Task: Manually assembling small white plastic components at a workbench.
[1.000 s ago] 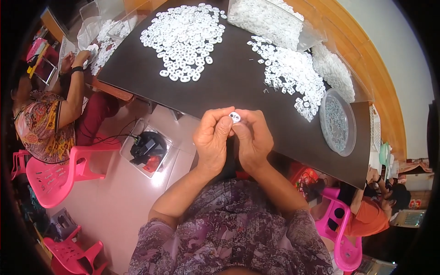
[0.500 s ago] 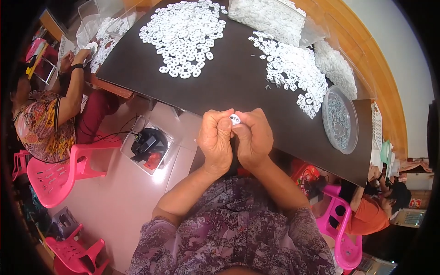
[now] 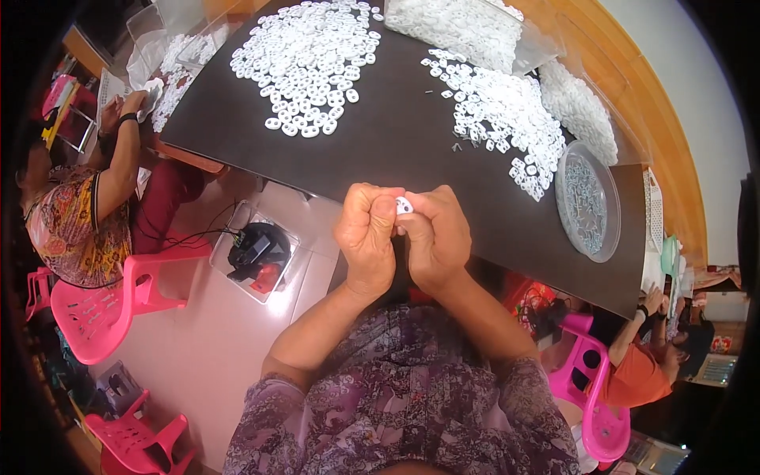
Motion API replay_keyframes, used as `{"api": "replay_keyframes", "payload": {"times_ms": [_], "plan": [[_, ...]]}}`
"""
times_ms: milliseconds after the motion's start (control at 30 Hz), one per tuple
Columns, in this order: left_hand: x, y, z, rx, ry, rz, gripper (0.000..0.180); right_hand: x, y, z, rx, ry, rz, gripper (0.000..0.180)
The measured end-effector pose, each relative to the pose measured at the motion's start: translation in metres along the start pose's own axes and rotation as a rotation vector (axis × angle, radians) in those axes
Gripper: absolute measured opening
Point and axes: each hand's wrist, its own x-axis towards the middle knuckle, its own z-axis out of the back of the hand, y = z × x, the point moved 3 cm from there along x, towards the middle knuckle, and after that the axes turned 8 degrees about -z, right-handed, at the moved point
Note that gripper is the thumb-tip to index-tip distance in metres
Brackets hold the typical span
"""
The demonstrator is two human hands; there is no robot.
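Note:
A small white plastic piece with dark holes [image 3: 404,206] is pinched between my two hands, just off the near edge of the dark table [image 3: 388,142]. My left hand [image 3: 367,241] grips its left side with thumb and bent fingers, covering part of it. On the other side, my right hand [image 3: 438,237] has thumb and forefinger closed on the same piece. Beyond my hands lie a pile of white oval two-hole pieces [image 3: 309,71] to the left and a pile of smaller white pieces [image 3: 507,103] to the right.
At the table's right stands a round clear dish [image 3: 611,218] of small metal pins or screws. Behind the piles are a clear box of white parts [image 3: 451,32] and a heaped bag [image 3: 578,111]. One co-worker [image 3: 87,214] sits left, another [image 3: 637,372] right, near pink chairs [image 3: 95,317].
The white piece has turned slightly between my fingers, and less of its face shows. Both hands stay closed on it in nearly the same place. The whole view has shifted a little.

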Motion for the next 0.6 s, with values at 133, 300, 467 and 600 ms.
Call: {"api": "replay_keyframes", "payload": {"times_ms": [133, 300, 467, 600], "plan": [[-0.001, -0.003, -0.002, -0.027, 0.011, 0.039, 0.015, 0.0, -0.001, 0.003, 0.047, 0.013, -0.089, 0.017], [-0.002, -0.005, -0.001, 0.067, 0.037, -0.016, 0.014, 0.004, 0.001, 0.007, 0.09, 0.066, -0.119, 0.018], [0.003, -0.007, -0.002, 0.123, 0.096, -0.047, 0.012, 0.007, 0.001, 0.014, 0.09, 0.097, -0.14, 0.018], [0.005, -0.01, -0.004, 0.218, 0.181, -0.054, 0.013, 0.008, 0.005, 0.017, 0.126, 0.071, -0.254, 0.017]]}}
